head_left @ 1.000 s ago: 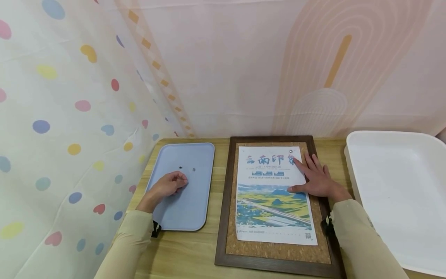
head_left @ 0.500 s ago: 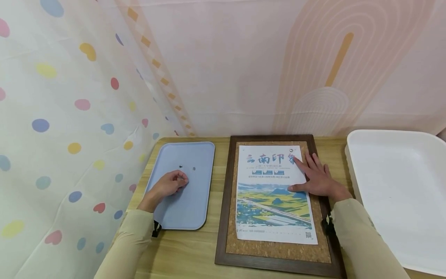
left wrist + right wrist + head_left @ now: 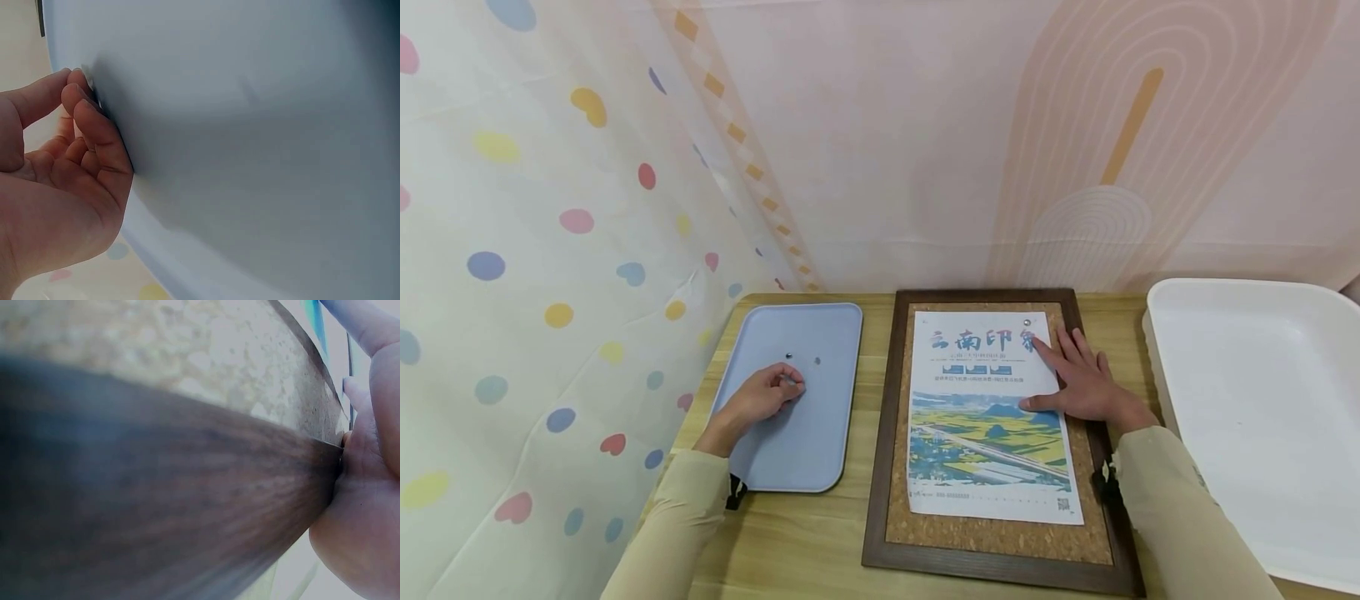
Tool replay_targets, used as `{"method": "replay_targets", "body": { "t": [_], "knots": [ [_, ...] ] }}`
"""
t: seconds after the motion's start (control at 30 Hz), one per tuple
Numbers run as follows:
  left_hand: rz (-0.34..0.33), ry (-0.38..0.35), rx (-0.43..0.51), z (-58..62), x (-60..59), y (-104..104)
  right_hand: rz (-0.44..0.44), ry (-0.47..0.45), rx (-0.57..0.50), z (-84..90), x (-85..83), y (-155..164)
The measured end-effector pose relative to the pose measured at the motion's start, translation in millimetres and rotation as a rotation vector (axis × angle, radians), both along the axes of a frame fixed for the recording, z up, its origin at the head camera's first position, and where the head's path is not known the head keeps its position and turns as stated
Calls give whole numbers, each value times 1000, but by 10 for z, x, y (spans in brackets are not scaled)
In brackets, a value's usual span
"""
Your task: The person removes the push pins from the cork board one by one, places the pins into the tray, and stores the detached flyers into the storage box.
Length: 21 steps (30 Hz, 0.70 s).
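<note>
Wood-grain surface [image 3: 797, 550] carries everything, and its layout matches that of 1 second ago: white tub [image 3: 1240, 458] at the right, framed corkboard [image 3: 1000, 538] in the middle, blue tray [image 3: 820, 437] at the left. The poster [image 3: 985, 417] lies on the cork, unshifted.

Both hands have stayed put too. The right hand [image 3: 1084, 390] rests on the poster's upper right side, fingers and thumb spread; its grip is wide and has hold of nothing. The left hand [image 3: 763, 394] is down at the tray, fingers curled and thumb tip brought close to the index finger, so its grip is nearly closed. In the left wrist view a small pale glint [image 3: 87, 75] shows at the fingertips; I cannot tell whether it is a pin, or whether it is held. My judgement: a pick-up is under way and not finished, with the sheet steadied meanwhile.

Counted by size: 1 tub, 1 corkboard, 1 tray, 1 poster, 2 hands and, it seems, 3 pins. There is 1 corner pin [image 3: 1027, 322] at the poster's upper right; the tray has 1 shiny pin [image 3: 789, 356] and, near it, 1 greyer pin [image 3: 817, 361], both just beyond the left hand.
</note>
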<state>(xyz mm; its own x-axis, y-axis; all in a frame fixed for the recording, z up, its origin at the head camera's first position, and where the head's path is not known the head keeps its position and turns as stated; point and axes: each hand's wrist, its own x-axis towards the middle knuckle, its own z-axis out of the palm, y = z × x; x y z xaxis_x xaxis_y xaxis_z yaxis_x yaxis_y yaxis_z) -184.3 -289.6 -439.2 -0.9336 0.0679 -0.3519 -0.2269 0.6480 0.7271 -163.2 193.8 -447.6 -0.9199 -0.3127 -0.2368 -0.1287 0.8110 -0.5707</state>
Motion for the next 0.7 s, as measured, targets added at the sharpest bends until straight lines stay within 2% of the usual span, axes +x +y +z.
{"method": "replay_targets", "body": {
  "t": [0.7],
  "knots": [
    [28,16,12,2,0,9,0,5,-7,14,-9,-5]
  ]
}}
